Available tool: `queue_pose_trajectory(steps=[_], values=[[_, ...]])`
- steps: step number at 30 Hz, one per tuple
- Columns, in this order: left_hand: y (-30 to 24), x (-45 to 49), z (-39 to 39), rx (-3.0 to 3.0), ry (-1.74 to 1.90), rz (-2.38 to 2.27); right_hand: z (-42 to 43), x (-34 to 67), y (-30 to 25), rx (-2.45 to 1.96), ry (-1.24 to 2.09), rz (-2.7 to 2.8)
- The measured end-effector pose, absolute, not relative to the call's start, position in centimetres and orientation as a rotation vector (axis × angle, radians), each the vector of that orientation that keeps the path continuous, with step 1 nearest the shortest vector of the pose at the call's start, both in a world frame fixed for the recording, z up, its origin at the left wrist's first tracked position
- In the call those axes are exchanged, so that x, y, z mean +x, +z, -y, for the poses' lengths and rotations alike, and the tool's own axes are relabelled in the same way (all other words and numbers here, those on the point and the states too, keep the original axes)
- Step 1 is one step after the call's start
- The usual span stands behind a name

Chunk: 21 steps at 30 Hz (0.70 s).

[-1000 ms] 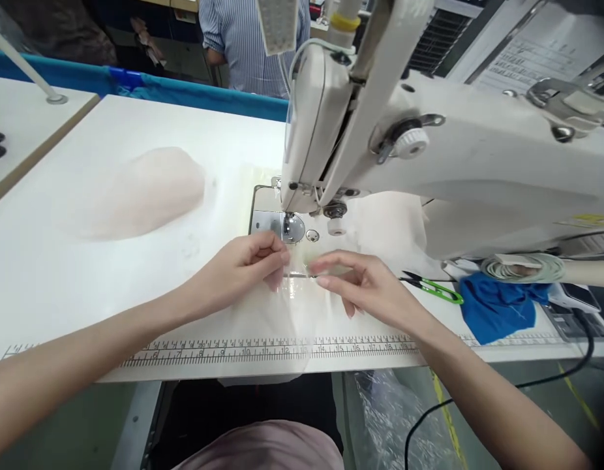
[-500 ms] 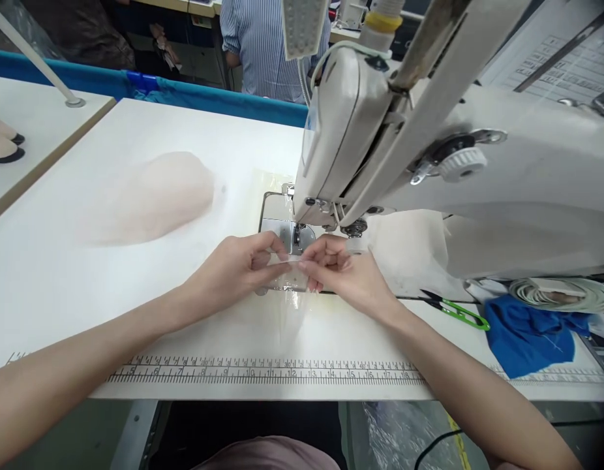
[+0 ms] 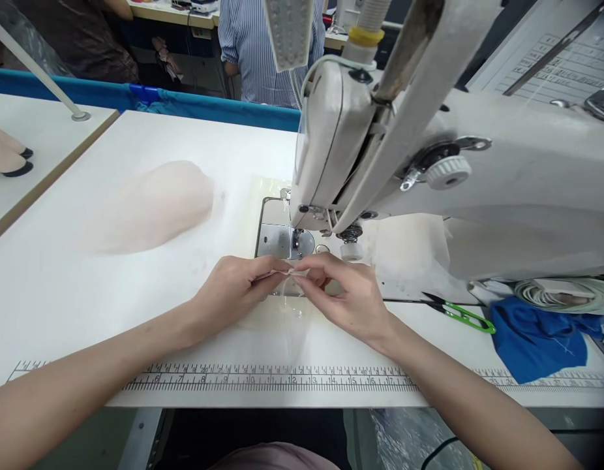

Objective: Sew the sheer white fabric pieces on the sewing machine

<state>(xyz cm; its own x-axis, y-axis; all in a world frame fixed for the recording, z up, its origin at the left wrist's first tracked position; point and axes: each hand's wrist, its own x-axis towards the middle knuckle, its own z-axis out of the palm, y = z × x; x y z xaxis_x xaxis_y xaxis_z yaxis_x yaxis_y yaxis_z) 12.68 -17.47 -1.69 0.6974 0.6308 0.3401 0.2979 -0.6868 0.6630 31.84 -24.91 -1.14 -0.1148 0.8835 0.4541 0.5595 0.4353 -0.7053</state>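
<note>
Sheer pale fabric piece (image 3: 287, 307), flat on table, front edge pinched up

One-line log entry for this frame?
left hand: pinching sheer fabric strip | right hand: pinching same strip | position: before needle plate | snips: on table, untouched

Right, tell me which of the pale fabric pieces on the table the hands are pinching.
The sheer strip just before the needle, pinched between left hand and right hand. The pinkish mound lies untouched, far left.
</note>
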Motion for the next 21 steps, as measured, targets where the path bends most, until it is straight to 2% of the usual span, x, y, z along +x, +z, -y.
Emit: queue_pose_trajectory(steps=[13, 16, 21], values=[[-1.66, 12.32, 17.56, 2.568, 1.013, -0.654, 24.77, 31.91, -1.24, -1.193, 0.427, 1.932], [-1.58, 12.39, 17.63, 2.611, 1.053, -0.648, 24.79, 31.95, -1.44, -1.135, 0.234, 1.965], [-1.30, 12.37, 17.88, 2.534, 0.997, -0.564, 24.95, 32.66, -1.06, -0.887, -0.397, 2.179]])
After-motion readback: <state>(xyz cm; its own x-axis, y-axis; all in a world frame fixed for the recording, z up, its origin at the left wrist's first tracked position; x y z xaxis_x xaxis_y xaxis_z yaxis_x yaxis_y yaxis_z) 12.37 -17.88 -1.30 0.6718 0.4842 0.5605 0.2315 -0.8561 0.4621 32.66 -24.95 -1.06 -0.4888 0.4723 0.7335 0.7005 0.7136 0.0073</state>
